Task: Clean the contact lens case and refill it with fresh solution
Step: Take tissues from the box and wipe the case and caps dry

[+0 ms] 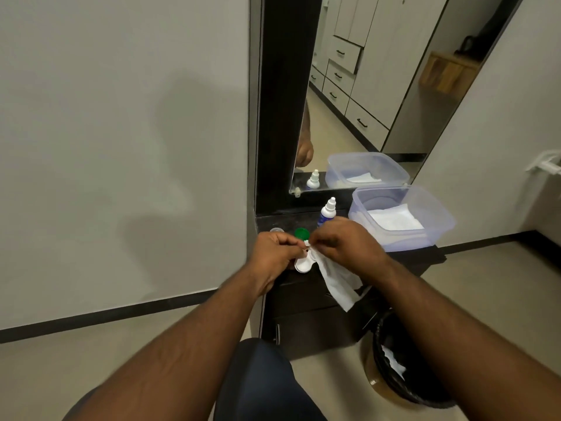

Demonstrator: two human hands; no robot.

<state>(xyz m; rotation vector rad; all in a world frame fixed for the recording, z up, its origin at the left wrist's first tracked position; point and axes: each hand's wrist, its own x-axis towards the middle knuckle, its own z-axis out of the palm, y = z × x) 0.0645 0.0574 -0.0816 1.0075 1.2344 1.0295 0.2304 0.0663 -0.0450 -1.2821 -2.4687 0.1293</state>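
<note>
Both forearms extend forward and inward from the lower corners of the view, meeting over the front edge of a dark vanity shelf (403, 258). The left hand (273, 253) is curled, knuckles up, with thumb and fingers pinched on the white contact lens case (302, 264); one round well of the case shows below the fingers, facing the camera, the other end is hidden in the grip. The right hand (346, 241) is likewise closed, fingertips pinching a white tissue (337, 279) against the top of the case; the rest of the tissue hangs down past the shelf edge.

Just behind the hands on the shelf lie a green cap (302, 233) and, to its left, a clear or pale cap (277, 230), the two apart from each other. A white solution bottle (327, 211) with a blue label stands upright behind the right hand; its print is too small to read. To its right sits a translucent plastic tub (437, 220) holding folded white tissues. A mirror (379, 86) behind repeats the bottle and tub. A black-lined waste bin (394, 360) stands on the floor below right, with white paper inside.
</note>
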